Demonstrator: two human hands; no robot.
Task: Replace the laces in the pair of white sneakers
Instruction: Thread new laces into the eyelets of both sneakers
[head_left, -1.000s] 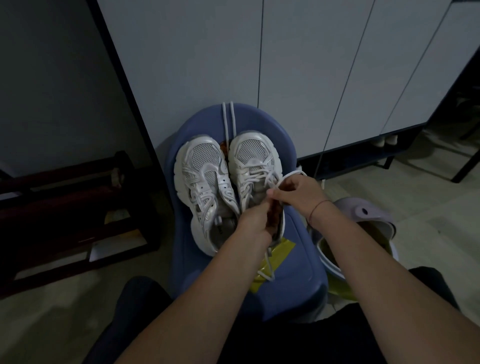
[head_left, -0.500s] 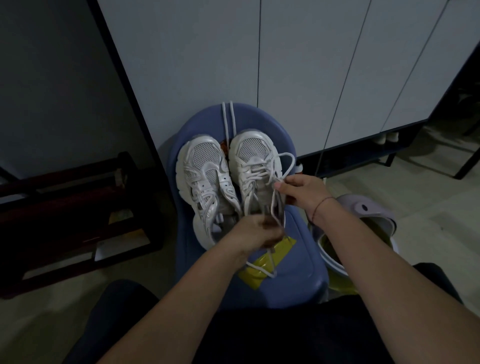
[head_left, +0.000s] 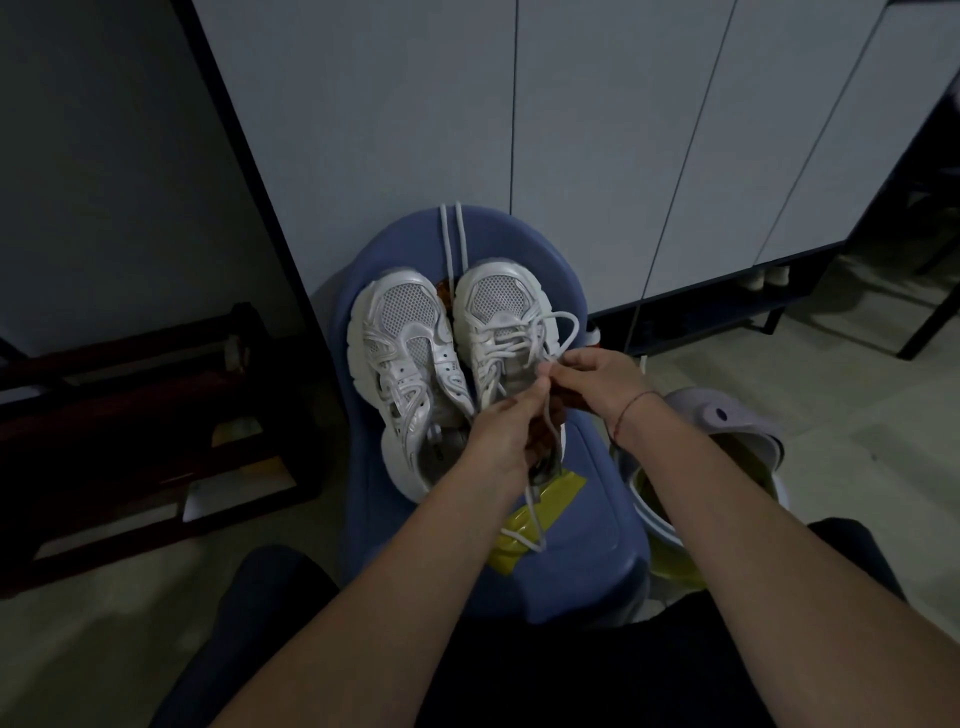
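The fingertips (head_left: 545, 370) of the right hand (head_left: 597, 382) and those of the left hand (head_left: 504, 441) meet, each pinching the round white cord lace (head_left: 547, 413) over the middle of the blue moulded-plastic stool (head_left: 597, 525). The lace runs through the white mesh sneaker (head_left: 498, 322) on the seat's right half. Its free end trails across a yellow strip (head_left: 550, 493) near the seat's front. The unlaced matching sneaker (head_left: 402, 358) lies on the left half. Two loose white laces (head_left: 452, 234) hang over the stool's far edge.

Dim, bluish cast overall; left side nearly black w/ deep shadow. Wide-angle bends cabinet (head_left: 519, 130) lines at edges. Centre fairly sharp.
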